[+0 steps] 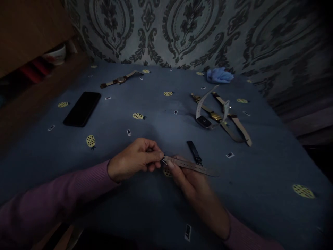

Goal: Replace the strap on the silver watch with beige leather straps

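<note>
Both hands meet near the front middle of the table. My right hand is closed on a watch strap, a grey-brown band with a row of holes, thumb pressed near its inner end and its free end pointing right. At that inner end, my left hand pinches a small metal part, probably of the watch; the fingers hide most of it. Just beyond the right hand lies a short black strap piece with a buckle, apart from the held strap.
A smartwatch with a pale band lies back right by a gold watch and a brown-strapped watch. Behind them is a crumpled blue cloth. A black phone and another watch are left. Patterned wallpaper borders the back.
</note>
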{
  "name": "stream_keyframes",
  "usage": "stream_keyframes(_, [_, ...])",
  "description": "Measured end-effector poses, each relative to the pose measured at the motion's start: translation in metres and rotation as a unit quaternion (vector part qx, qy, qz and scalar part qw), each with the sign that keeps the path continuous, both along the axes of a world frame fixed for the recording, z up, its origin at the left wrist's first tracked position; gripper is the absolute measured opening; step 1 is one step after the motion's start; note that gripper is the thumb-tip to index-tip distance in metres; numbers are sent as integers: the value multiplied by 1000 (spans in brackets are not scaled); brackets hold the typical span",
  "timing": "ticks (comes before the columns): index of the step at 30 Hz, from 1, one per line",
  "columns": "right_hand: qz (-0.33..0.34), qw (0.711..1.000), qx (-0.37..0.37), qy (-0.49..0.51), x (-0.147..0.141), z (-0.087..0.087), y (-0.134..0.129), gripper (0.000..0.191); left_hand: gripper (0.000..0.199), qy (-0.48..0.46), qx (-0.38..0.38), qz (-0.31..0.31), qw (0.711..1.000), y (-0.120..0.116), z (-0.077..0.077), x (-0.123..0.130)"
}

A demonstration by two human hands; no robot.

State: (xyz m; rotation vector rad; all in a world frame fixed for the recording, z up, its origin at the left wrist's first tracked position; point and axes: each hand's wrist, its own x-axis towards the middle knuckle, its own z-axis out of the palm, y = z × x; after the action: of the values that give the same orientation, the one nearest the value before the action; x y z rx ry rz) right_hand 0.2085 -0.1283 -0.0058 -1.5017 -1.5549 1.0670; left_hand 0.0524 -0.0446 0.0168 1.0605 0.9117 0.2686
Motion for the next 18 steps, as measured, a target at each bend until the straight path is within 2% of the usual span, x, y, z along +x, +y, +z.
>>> stream_keyframes(6, [25,999,34,-25,2,5,4,31,15,5,5,9,1000,-2,2,2])
stream_keyframes(12, [19,999,-12,-41,7,8,6,33,18,13,7,7,1000,-2,3,3])
stream_keyframes(18, [25,999,-41,-15,10,9,8,34,23,4,7,0,1000,0,0,2])
